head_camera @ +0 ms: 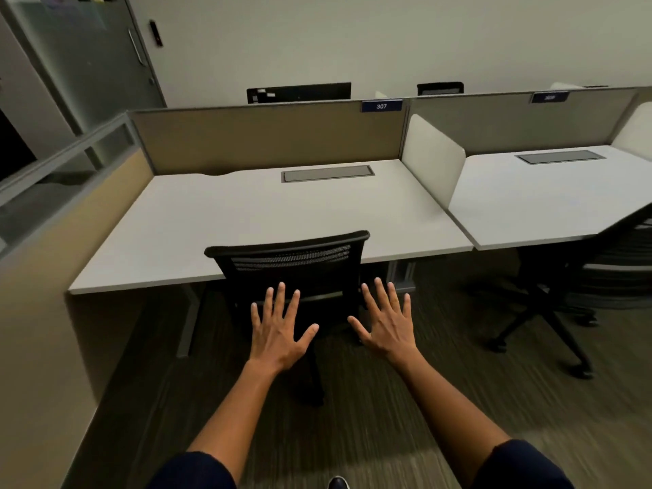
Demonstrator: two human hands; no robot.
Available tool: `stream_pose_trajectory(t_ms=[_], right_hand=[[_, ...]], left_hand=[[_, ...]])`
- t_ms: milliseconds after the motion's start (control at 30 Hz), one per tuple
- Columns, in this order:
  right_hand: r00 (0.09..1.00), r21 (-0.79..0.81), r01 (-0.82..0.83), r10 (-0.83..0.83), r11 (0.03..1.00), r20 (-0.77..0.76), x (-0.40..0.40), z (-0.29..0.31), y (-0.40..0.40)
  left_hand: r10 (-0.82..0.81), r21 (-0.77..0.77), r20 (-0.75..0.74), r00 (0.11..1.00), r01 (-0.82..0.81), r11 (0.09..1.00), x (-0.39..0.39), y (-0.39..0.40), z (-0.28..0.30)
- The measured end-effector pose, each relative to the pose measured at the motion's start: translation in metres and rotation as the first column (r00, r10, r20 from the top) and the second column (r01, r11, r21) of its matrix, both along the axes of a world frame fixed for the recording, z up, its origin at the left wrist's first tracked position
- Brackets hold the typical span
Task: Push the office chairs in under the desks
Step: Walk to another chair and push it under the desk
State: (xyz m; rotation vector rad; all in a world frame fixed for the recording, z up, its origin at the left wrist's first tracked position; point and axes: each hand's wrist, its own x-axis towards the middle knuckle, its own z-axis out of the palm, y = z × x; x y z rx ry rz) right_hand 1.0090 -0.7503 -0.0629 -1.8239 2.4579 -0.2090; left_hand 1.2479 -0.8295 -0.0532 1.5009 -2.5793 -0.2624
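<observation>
Two hands reach forward with fingers straight and spread, gripping nothing: the left hand (278, 330) and the right hand (386, 324) sit side by side, palms toward the back of the black mesh chair (287, 257). Whether either palm touches the backrest cannot be told from this view. The chair lies directly ahead of both hands, its backrest close against the front edge of the pale worktop (247, 213) and its seat apparently already beneath — this one looks pushed in, or nearly so. The backrest's long axis runs left to right, parallel to the worktop edge; the left hand overlaps its middle, the right hand lies at its right edge, so the left is the better centred. A second chair (578, 277) stands to the right, blurred, drawn out from the neighbouring worktop (529, 199) — likely the next to be pushed in.
</observation>
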Motion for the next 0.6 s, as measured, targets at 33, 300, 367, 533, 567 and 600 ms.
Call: stream_pose_trajectory(t_ms=[33, 300, 367, 533, 567, 600], right_hand=[[1.0, 0.002, 0.005, -0.005, 1.0, -0.009, 0.001, 0.001, 0.016], [0.994, -0.071, 0.079, -0.084, 0.994, -0.071, -0.012, 0.011, 0.127], [0.989, -0.076, 0.117, -0.124, 0.99, -0.087, -0.023, 0.015, 0.151], [0.968, -0.102, 0.216, -0.227, 0.971, -0.107, -0.063, 0.029, 0.199], [0.963, -0.111, 0.235, -0.247, 0.966, -0.104, -0.072, 0.032, 0.208], [0.96, -0.118, 0.249, -0.261, 0.961, -0.102, -0.08, 0.034, 0.215]], left_hand=[[-0.011, 0.008, 0.003, 1.0, 0.011, 1.0, -0.001, 0.015, 0.0], [-0.109, 0.013, 0.008, 0.994, 0.109, 0.994, -0.034, 0.109, 0.0], [-0.145, 0.009, -0.008, 0.989, 0.146, 0.989, -0.051, 0.125, 0.004], [-0.245, -0.032, -0.019, 0.969, 0.244, 0.969, -0.103, 0.157, 0.012], [-0.264, -0.037, -0.019, 0.964, 0.264, 0.964, -0.115, 0.163, 0.013], [-0.281, -0.039, -0.018, 0.959, 0.28, 0.959, -0.126, 0.167, 0.014]])
